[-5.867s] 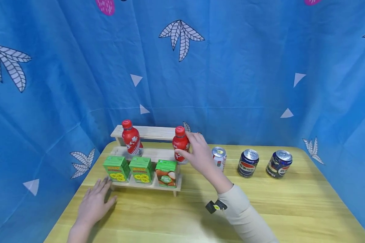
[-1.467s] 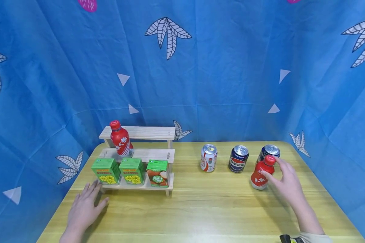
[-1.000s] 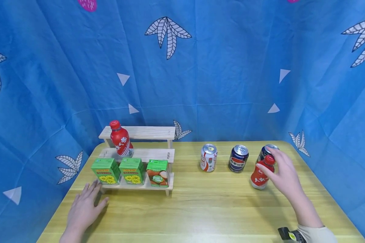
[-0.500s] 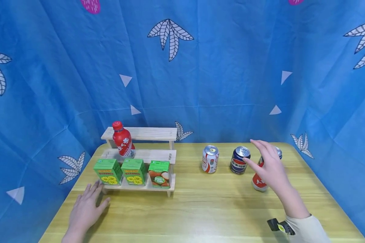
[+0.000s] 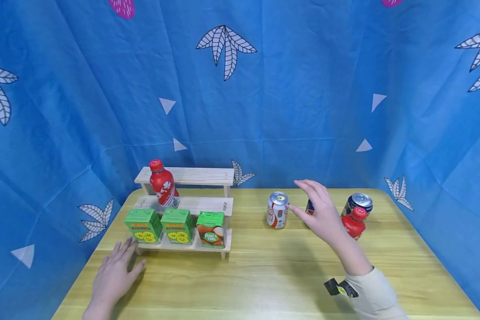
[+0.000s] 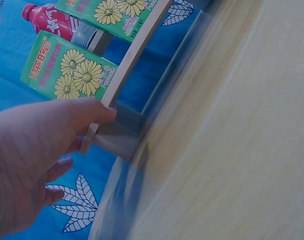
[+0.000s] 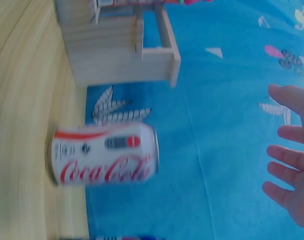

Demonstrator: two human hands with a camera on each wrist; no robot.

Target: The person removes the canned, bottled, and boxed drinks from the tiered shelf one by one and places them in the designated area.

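Note:
My right hand [image 5: 318,213], fingers spread and holding nothing, hovers just right of a white-and-red Coca-Cola can [image 5: 277,210]. Its thumb tip is close to the can's top in the head view. The can stands upright on the table, also seen in the right wrist view, where the hand [image 7: 294,155] is apart from it. My left hand [image 5: 114,273] lies at the left end of a stepped wooden rack [image 5: 200,204]. Its fingertips touch the rack's front corner, fingers relaxed. Three green drink cartons [image 5: 178,227] line the lowest step; a red bottle [image 5: 164,184] stands on the middle one.
At the right, another red bottle [image 5: 354,222] stands in front of a dark blue can [image 5: 358,203]. A second dark blue can [image 5: 310,207] is mostly hidden behind my right hand. Blue curtain [image 5: 264,111] closes off the table's [image 5: 260,284] back and sides.
My right hand moved the red bottle from the rack to the table's right side and let go. It then travelled left to the Coca-Cola can. The left hand stayed at the rack.

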